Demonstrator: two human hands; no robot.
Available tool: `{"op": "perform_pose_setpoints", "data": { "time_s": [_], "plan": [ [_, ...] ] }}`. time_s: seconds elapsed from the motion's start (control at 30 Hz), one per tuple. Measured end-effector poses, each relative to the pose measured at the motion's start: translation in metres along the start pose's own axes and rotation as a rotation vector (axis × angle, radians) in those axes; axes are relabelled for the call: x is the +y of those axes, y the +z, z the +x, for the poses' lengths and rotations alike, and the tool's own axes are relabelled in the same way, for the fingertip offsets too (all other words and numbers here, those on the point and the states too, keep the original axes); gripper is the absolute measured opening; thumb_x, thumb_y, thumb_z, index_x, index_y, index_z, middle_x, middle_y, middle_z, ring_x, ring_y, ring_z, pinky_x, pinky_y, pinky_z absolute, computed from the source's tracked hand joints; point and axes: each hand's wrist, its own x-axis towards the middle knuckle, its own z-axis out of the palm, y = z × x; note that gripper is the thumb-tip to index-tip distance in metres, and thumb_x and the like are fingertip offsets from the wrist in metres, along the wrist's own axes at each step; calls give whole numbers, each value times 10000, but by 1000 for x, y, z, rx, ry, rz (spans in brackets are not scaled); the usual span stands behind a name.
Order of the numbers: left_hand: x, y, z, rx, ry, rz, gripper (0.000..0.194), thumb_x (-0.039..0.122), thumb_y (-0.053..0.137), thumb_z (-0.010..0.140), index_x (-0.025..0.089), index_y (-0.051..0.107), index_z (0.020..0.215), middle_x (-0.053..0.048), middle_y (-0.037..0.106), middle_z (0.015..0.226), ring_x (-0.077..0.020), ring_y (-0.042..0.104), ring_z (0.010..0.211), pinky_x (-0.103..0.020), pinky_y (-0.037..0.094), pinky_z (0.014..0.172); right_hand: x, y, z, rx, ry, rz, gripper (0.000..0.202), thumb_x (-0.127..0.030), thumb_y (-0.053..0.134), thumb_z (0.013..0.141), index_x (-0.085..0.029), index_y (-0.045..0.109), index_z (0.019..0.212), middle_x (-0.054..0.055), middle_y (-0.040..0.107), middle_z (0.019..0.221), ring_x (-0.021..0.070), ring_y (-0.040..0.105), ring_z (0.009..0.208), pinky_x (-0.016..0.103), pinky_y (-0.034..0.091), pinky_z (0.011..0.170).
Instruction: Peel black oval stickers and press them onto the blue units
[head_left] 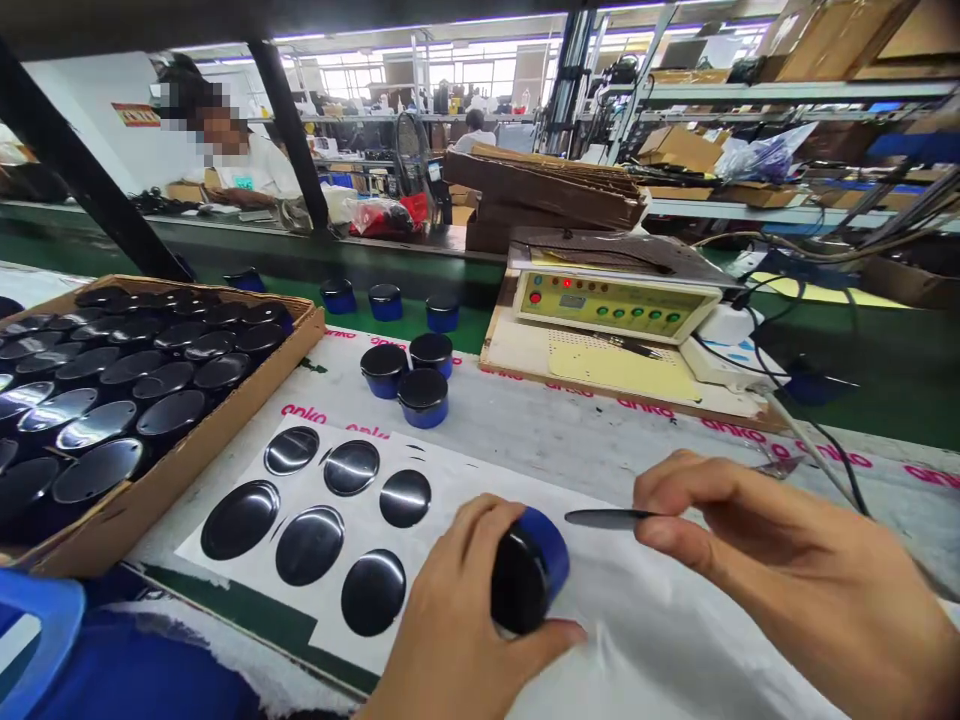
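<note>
My left hand point(465, 610) is wrapped round a short black-and-blue cylinder point(521, 585), tilted with its black face toward the lower left. Between thumb and forefinger, my right hand point(757, 540) pinches a thin black disc point(600, 517) by its edge, seen almost edge-on. A small gap separates the disc from the cylinder. To the left lies a white backing sheet point(442, 455) bearing several glossy black round discs point(311, 545). Just behind it, three more black-topped blue cylinders point(424, 398) stand upright on the bench.
A cardboard tray point(225, 420) packed with black-topped cylinders sits at left. Behind, several cylinders point(386, 302) stand on a green surface. A control box point(615, 300) with lit buttons rests on a board at back right, with cables point(817, 430) beside it. Across the bench is another person point(247, 170).
</note>
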Motion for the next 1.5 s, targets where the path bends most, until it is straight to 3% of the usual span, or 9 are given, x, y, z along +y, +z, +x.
{"op": "perform_pose_setpoints", "data": {
  "time_s": [0.07, 0.17, 0.27, 0.4, 0.57, 0.9, 1.2, 1.5],
  "plan": [
    [0, 12, -2, -35, 26, 27, 837, 276, 879, 508, 303, 487, 1247, -60, 577, 1268, -312, 539, 1175, -507, 442, 994, -1, 4, -5, -13, 179, 138, 209, -407, 618, 856, -253, 565, 726, -22, 554, 743, 123, 544, 658, 192, 460, 560],
    [-6, 23, -2, 13, 31, 60, 862, 232, 879, 493, 291, 460, 1243, -56, 601, 1213, -303, 570, 1114, -499, 479, 941, 1, 13, -10, -61, 372, 312, 294, -447, 576, 874, -230, 567, 676, -11, 505, 817, 113, 524, 727, 179, 457, 623],
    [-12, 23, -1, 2, 170, 106, 847, 191, 861, 513, 312, 441, 1239, -33, 594, 1215, -287, 571, 1105, -470, 496, 924, 6, 21, -14, -109, 532, 475, 276, -453, 580, 873, -231, 582, 708, -16, 463, 871, 101, 476, 746, 167, 419, 631],
    [-15, 20, -1, -6, 256, 159, 887, 187, 846, 564, 342, 374, 1299, -31, 557, 1278, -270, 561, 1132, -442, 501, 932, 9, 28, -15, -126, 635, 620, 271, -443, 619, 849, -219, 569, 705, -26, 433, 842, 103, 432, 748, 178, 374, 648],
    [-12, 21, -1, 3, 128, 92, 1039, 167, 875, 507, 407, 299, 1337, 20, 604, 1224, -250, 586, 1090, -440, 510, 904, 6, 41, -14, -137, 684, 656, 355, -482, 598, 855, -199, 514, 659, -27, 430, 805, 114, 418, 743, 210, 342, 656],
    [-8, 21, -1, 4, 119, 65, 1071, 166, 885, 505, 416, 276, 1350, 25, 612, 1224, -243, 599, 1079, -435, 502, 904, 9, 48, -15, -160, 632, 527, 360, -499, 554, 875, -204, 519, 673, -24, 460, 809, 122, 453, 754, 232, 368, 691],
    [-11, 22, -1, 28, 177, 82, 1065, 172, 877, 503, 397, 286, 1361, 28, 630, 1204, -236, 619, 1048, -391, 522, 874, 10, 52, -17, -97, 400, 265, 296, -410, 508, 921, -216, 485, 697, -4, 473, 818, 142, 499, 757, 283, 410, 674],
    [-12, 22, -1, 31, 181, 98, 1044, 167, 873, 511, 398, 302, 1354, 27, 624, 1224, -248, 616, 1049, -409, 530, 866, 11, 53, -19, -91, 180, 62, 204, -258, 470, 953, -226, 447, 752, -5, 465, 838, 122, 492, 749, 254, 405, 627]
  ]
}}
